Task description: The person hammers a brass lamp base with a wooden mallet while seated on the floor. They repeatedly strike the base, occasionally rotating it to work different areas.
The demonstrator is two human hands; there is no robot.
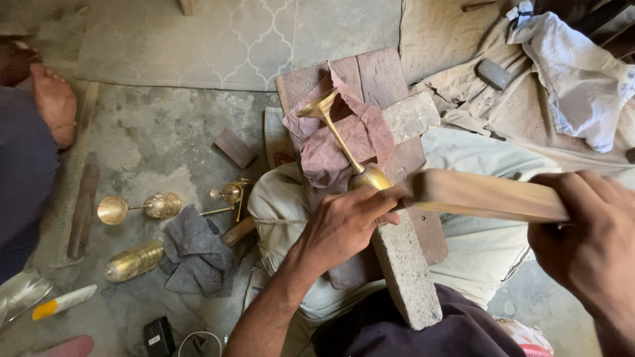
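Brass goblet held on a block, wooden bat gripped above it

The left hand (pixel 344 225) clasps the bowl of a brass goblet (pixel 344 142) lying on a pink cloth (pixel 331 155) over a wooden block (pixel 380 79); the right hand (pixel 589 244) grips a flat wooden bat (pixel 483 195). Another goblet (pixel 135 207) lies on the concrete floor (pixel 152 132) beside a grey rag (pixel 195 254).

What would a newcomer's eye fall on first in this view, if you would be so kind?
Probably the brass goblet at centre, lying tilted on a pink cloth over a wooden block, its cup gripped by the left hand. Next, the flat wooden bat held in the right hand, reaching in from the right. More brass pieces lie on the floor at left.
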